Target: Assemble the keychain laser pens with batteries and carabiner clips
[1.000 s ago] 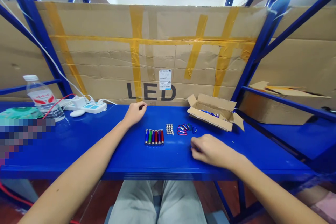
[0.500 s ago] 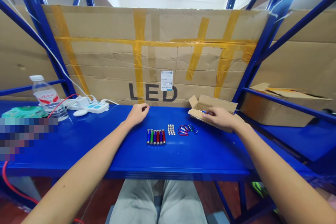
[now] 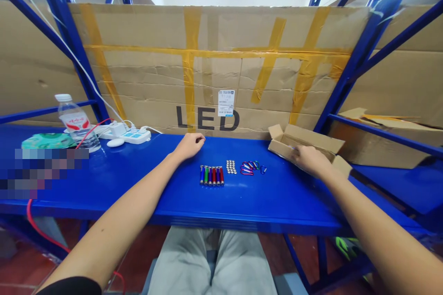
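Note:
My left hand (image 3: 189, 144) rests on the blue table, loosely curled, with nothing visible in it. In front of it stands a row of several small metal flashlights (image 3: 212, 176) in blue, green, purple and red. Beside them lie button cells (image 3: 231, 167) in a tidy grid, then coloured carabiners (image 3: 249, 168), with one blue carabiner (image 3: 263, 170) apart on the right. My right hand (image 3: 309, 159) is closed over the near wall of an open cardboard box (image 3: 282, 148). Its fingertips dip inside, close to a small pale bit; the hand hides most of the contents.
At the left are a water bottle (image 3: 76, 122), a green packet (image 3: 48, 140), a power strip (image 3: 133, 135) and a white mouse-like object (image 3: 115, 142). A large cardboard sheet (image 3: 155, 83) backs the table. Another carton (image 3: 380, 143) sits behind the right rack bar.
The cardboard box has shifted right and turned a little, my right hand moving along with it. My left hand keeps its place on the table. The whole view has swung slightly left.

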`<state>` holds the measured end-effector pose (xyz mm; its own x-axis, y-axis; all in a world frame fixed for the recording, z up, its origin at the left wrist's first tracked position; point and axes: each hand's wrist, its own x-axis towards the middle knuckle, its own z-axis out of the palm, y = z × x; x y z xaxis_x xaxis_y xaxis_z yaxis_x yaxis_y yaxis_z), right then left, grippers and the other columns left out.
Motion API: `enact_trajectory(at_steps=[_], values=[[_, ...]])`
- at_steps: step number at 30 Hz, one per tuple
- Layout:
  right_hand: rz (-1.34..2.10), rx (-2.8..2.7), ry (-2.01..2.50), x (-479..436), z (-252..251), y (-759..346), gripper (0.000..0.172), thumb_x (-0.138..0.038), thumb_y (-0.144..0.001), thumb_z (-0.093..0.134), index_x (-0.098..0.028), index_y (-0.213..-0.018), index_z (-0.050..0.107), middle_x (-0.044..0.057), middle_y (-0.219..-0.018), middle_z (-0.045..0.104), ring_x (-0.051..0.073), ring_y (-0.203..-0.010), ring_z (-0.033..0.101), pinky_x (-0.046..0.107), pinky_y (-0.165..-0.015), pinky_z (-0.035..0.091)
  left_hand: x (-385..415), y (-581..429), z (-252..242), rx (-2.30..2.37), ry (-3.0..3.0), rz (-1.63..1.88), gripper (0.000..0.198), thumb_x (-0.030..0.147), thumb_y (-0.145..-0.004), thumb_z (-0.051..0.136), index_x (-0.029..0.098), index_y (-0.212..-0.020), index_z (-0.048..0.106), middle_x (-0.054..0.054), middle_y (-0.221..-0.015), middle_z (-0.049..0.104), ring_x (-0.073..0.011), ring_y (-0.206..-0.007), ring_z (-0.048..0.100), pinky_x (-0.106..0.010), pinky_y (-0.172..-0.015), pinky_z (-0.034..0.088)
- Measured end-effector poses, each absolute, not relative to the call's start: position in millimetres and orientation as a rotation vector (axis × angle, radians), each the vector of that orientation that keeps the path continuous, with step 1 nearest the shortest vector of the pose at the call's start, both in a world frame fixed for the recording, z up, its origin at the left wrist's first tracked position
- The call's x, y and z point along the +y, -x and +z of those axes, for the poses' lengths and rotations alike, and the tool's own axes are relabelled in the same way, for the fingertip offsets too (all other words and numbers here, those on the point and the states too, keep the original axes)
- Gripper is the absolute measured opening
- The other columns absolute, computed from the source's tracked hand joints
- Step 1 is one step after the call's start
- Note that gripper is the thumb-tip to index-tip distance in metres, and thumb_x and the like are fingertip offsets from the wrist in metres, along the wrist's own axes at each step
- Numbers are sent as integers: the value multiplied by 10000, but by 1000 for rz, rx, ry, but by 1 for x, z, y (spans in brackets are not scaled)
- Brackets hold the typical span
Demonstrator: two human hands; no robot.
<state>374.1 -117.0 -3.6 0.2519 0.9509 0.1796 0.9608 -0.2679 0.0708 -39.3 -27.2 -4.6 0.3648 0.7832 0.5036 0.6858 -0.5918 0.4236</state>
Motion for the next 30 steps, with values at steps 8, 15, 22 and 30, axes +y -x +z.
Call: enact_trajectory(at_steps=[8,15,22,30], values=[[-233,-1805,2467,-119,-3,-411,330,-272,-855,487,-74,-1037,678,244,-982,681,303,-863,663,360,-706,447,-49,13,-5,947,-2557,691,207,288,-810,553,190,-853,729,-28,-891,736,-177,-830,655,-277,-775,473],[-607,-1622,2176,-144,7,-344,421,-433,-880,501,-78,-1066,631,289,-1122,603,410,-1069,547,486,-833,408,-62,-2,-2,861,-2541,544,171,247,-768,590,182,-837,732,-25,-857,737,-159,-797,658,-248,-741,472],[-5,-2353,1241,-178,-11,-199,241,-248,-923,450,-185,-1020,662,89,-1021,692,206,-937,617,301,-848,431,-67,-8,-3,814,-2555,500,188,170,-733,568,166,-836,725,-15,-821,729,-143,-756,642,-227,-714,464],[-1,-2504,1330,-171,-11,-175,177,-255,-898,510,-201,-921,677,79,-912,686,203,-850,612,286,-742,396,-67,-7,-2,802,-2559,458,202,137,-694,570,158,-822,724,-20,-812,725,-146,-772,639,-219,-730,463]])
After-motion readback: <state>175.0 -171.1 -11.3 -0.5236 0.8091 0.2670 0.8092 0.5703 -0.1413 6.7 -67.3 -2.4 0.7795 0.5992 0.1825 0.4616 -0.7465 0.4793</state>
